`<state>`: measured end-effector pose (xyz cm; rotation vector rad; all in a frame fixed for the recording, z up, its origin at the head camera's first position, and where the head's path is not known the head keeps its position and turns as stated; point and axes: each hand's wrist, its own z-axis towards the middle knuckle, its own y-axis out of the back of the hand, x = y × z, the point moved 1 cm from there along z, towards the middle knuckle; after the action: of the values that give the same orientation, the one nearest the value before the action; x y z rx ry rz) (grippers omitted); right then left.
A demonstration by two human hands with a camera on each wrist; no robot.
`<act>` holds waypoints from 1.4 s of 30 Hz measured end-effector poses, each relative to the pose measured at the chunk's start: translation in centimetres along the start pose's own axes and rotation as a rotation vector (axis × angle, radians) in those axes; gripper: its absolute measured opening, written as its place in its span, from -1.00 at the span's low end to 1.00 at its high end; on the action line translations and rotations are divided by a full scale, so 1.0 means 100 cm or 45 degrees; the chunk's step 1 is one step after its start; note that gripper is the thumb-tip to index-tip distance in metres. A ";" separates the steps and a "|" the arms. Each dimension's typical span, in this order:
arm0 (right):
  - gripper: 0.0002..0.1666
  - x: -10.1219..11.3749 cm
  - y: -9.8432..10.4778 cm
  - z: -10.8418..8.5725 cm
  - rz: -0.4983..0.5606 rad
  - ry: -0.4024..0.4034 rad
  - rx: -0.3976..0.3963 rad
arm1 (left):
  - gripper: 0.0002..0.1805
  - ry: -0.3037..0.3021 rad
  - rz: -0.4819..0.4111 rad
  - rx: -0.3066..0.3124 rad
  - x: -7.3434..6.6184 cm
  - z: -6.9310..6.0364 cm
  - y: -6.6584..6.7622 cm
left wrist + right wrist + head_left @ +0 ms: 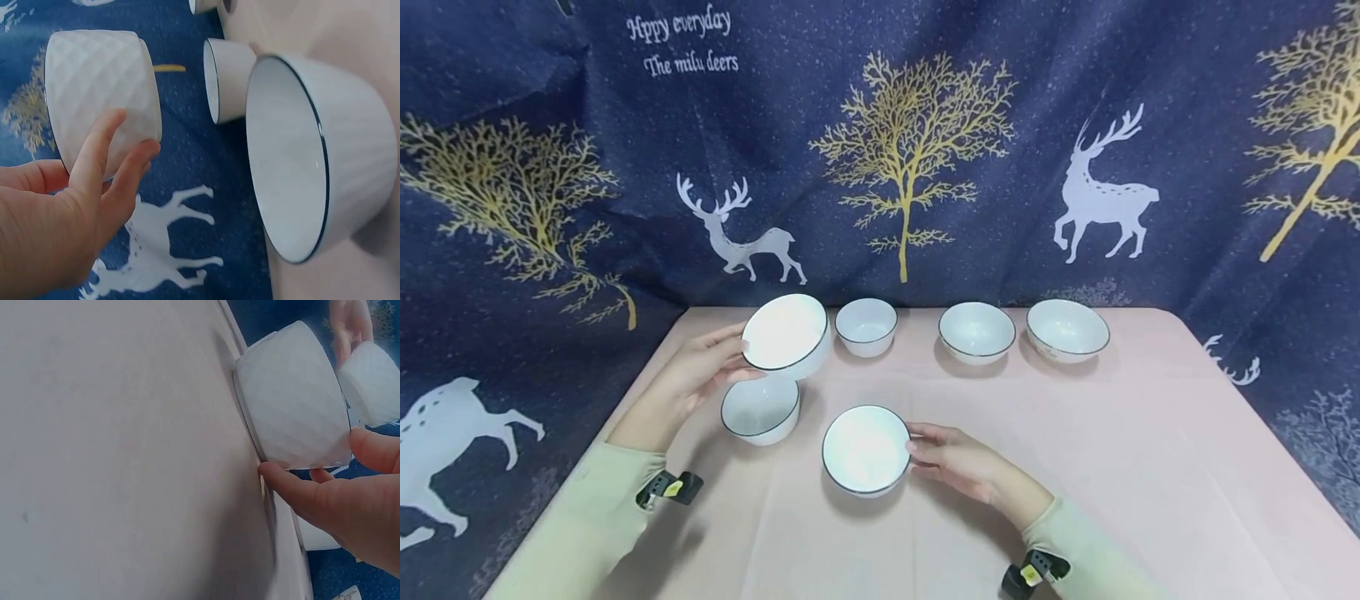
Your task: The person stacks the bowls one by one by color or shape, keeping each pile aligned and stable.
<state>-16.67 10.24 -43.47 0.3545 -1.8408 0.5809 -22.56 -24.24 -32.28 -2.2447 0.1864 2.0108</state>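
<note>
My left hand (703, 367) grips a white bowl (786, 333) with a dark rim, thumb at the rim and fingers on its outer wall. In the left wrist view the diamond-textured side of this lifted bowl shows. Just below it, a white bowl (762, 412) stands on the table. Nearer the middle, my right hand (958, 458) holds another white bowl (866, 450) by its right side, thumb at the rim and fingers beneath. The right wrist view shows this bowl's faceted wall (294, 400) tilted and raised off the tabletop.
Along the back edge stand a small white bowl (866, 327), a wider bowl (976, 333) and another wide bowl (1067, 332). They rest on the pale pink tabletop (1075, 450). Behind it hangs a dark blue cloth (955, 175) printed with deer and trees.
</note>
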 end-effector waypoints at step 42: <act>-0.30 -0.005 0.005 0.003 0.039 0.025 0.052 | -0.40 0.167 -0.062 0.232 0.058 -0.036 -0.075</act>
<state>-16.97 10.48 -44.07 0.3476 -1.8204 0.6417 -17.16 -17.53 -37.55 -2.2431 0.3113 1.7471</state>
